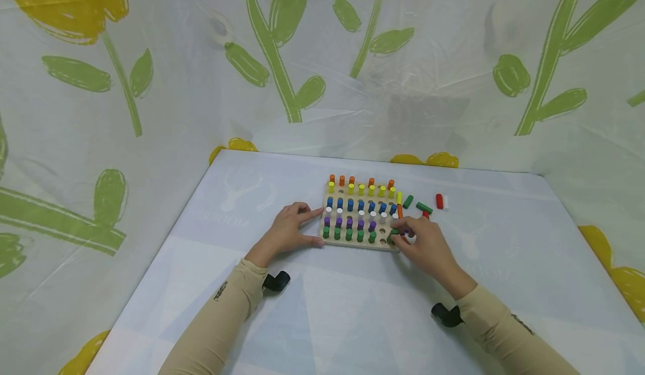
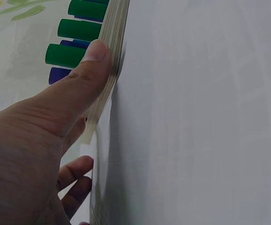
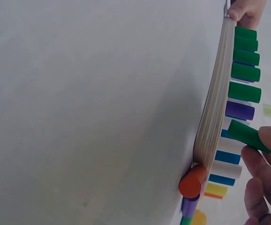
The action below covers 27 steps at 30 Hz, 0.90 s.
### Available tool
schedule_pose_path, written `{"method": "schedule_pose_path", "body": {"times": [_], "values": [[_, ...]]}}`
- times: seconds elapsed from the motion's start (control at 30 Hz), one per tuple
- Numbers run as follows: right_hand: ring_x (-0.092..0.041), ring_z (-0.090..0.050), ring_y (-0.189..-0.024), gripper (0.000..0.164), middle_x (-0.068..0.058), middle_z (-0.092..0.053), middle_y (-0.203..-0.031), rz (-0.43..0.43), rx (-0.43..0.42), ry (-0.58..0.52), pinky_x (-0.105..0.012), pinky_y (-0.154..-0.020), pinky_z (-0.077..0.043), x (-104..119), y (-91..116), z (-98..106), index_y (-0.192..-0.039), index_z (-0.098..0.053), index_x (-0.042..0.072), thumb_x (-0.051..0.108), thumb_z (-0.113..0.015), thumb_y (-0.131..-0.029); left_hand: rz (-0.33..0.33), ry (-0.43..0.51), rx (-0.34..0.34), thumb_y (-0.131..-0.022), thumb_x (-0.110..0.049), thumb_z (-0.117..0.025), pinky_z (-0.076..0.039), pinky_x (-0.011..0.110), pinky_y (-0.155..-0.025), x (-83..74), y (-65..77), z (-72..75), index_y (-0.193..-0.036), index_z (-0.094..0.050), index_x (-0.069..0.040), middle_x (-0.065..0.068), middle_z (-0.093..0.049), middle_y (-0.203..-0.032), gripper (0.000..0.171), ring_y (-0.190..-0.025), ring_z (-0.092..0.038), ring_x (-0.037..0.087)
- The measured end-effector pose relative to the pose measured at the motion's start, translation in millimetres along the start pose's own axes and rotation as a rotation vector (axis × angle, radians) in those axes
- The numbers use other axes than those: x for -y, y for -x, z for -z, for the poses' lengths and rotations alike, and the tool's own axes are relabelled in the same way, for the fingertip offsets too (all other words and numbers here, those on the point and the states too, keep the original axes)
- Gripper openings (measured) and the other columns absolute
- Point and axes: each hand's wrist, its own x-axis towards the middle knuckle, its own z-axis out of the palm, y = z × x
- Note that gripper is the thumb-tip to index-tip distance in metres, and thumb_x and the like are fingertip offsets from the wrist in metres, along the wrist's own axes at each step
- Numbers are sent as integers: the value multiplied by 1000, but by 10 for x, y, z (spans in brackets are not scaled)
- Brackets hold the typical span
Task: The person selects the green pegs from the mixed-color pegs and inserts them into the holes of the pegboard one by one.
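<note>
A wooden pegboard point(image 1: 355, 245) lies on the table, with rows of coloured pegs standing in it. Green pegs point(image 1: 349, 234) fill most of the front row; behind it come purple, white, blue, yellow and orange rows. My right hand point(image 1: 428, 245) pinches a green peg point(image 3: 243, 133) between thumb and fingers at the board's front right corner. In the right wrist view this peg tilts, one end close to the board face. My left hand point(image 1: 289, 229) touches the board's left side with extended fingers, its thumb point(image 2: 91, 65) along the front edge near the corner.
Right of the board lie loose pegs: green ones point(image 1: 424, 207), a red one point(image 1: 439, 201) beside a white one point(image 1: 445, 202), and a yellow one point(image 1: 400, 197). An orange peg point(image 3: 191, 182) lies against the board's side. A flower-printed sheet point(image 1: 428, 106) rises behind the table.
</note>
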Motion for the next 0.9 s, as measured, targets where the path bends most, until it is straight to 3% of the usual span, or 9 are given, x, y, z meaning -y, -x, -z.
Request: {"method": "schedule_pose_path", "body": {"times": [0.9], "values": [[-24, -52, -85, 20, 5, -67, -88, -29, 65, -20, -36, -70, -41, 81, -14, -51, -107, -75, 15, 20, -79, -89, -7, -3, 4, -78, -58, -82, -31, 49, -114, -46, 22, 52, -154, -46, -31, 9, -44, -140, 88, -127, -39, 31]]}}
